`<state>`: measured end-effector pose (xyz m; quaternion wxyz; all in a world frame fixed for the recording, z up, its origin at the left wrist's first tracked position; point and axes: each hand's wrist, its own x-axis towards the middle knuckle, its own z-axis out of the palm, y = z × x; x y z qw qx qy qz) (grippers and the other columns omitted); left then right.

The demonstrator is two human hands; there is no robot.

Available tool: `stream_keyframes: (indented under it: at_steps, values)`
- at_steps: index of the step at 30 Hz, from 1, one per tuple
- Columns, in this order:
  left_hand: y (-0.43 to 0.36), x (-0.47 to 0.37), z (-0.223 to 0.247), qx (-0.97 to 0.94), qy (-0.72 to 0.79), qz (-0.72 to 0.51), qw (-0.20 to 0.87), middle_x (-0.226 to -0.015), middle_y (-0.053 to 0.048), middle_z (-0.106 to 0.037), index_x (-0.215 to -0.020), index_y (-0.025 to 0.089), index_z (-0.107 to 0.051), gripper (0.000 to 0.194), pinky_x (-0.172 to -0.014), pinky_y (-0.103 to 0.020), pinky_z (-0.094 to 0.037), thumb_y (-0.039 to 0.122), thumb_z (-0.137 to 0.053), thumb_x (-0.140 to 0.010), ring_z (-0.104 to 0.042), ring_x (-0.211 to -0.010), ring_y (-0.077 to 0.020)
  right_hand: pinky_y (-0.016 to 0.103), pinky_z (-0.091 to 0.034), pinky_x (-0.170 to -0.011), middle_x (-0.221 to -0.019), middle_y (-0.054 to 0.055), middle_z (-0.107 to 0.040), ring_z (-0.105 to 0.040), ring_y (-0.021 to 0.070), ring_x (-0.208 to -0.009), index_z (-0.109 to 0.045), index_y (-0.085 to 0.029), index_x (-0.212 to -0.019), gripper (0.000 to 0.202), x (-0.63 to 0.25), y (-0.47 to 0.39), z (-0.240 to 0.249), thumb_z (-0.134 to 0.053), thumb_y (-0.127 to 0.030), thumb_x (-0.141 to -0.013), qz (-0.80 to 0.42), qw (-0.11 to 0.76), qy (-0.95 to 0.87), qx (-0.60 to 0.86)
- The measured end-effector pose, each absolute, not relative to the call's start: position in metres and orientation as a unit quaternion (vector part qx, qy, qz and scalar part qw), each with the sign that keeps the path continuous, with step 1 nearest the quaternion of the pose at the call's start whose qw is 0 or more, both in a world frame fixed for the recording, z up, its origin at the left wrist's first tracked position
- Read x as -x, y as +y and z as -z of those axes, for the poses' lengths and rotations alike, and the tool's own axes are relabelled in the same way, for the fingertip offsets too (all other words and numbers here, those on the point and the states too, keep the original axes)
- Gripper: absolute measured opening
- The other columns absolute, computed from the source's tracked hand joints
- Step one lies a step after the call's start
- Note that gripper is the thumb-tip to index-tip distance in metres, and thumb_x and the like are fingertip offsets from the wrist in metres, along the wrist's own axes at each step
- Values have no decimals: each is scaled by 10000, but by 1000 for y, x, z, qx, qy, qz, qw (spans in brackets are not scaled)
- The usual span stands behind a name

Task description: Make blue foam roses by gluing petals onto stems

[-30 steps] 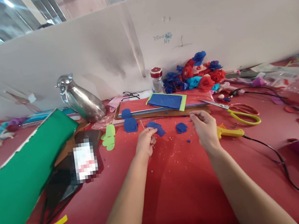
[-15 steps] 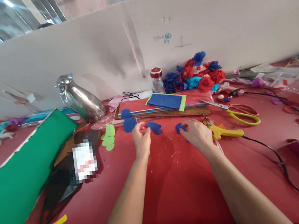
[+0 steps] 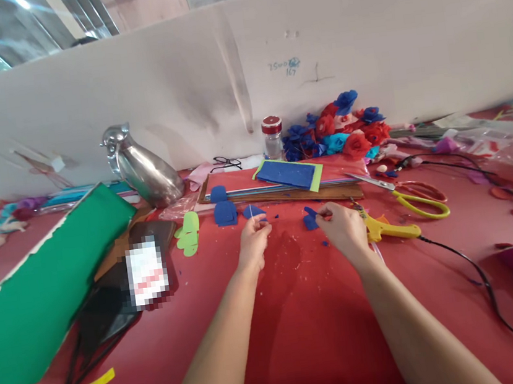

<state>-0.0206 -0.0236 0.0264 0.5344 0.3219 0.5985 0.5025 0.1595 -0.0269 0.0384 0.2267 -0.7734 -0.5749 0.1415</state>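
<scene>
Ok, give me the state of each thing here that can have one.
Left hand: pinching a thin stick.
Right hand: fingertips at a blue piece; grip unclear.
Scissors: lying with blades together.
Yellow glue gun: lying down.
Jar: upright, lid on.
Green pieces: overlapping.
Blue sheet: flat.
Glasses: open or folded, cannot tell.

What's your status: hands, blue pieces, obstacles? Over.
Left hand pinching thin stick. Right hand at small blue pieces. Yellow glue gun close beside right hand.
</scene>
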Motion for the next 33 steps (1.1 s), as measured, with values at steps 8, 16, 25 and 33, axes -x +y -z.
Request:
stream_keyframes:
  at_steps: [8,16,25,33]
  values:
    - [-29,14,-27,-343,526,-463,625,-612,43,-496,-792,136,-649,137,-403,-201,-144,145,-692,-662,-240,-371,12,245,-395,-588,-727,28,-703,-627,171,-687,-679,-224,-725,113,-161,-23,-30,-581,-278,-739,-186,299,-586,730]
    - [-35,2,-27,-318,469,-487,664,-570,70,-472,-757,152,-607,371,-406,-204,-150,303,-835,-506,-254,-388,3,240,-328,-479,-528,-30,-560,-468,107,-477,-583,-189,-657,272,-150,-24,-29,-688,-430,-588,-470,439,-503,577]
    - [-30,8,-24,-324,483,-510,634,-496,84,-395,-658,135,-566,364,-425,-209,-128,332,-827,-499,-230,-383,3,230,-275,-461,-476,-51,-517,-406,76,-442,-579,-176,-648,392,-144,-30,-39,-755,-501,-520,-552,448,-465,528]
    - [-28,10,-23,-317,487,-500,642,-503,74,-403,-634,123,-580,390,-424,-210,-114,345,-841,-447,-227,-387,7,231,-304,-459,-555,-10,-576,-471,96,-479,-606,-165,-755,385,-146,-26,-37,-669,-516,-608,-547,465,-449,532]
